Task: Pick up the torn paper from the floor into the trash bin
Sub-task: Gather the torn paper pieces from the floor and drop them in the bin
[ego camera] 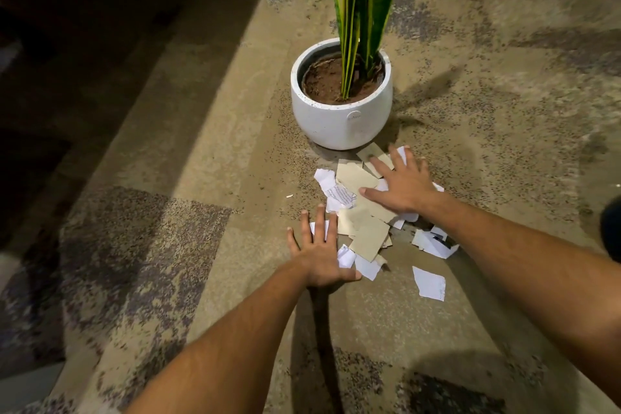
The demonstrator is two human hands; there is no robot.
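Your torn paper (361, 212) lies mid-frame, just below the white pot (339, 118), between your hands. Your right hand (401, 186) lies flat on its upper edge, your left hand (319, 250) flat at its left; neither grips anything.

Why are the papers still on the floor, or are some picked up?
All on the floor. The torn papers lie spread on the carpet, with the left hand and right hand flat on them.

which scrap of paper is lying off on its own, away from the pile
The white scrap nearest the camera, right of the left hand. Bare carpet surrounds it, while the other white and tan pieces overlap in the pile under the right hand.
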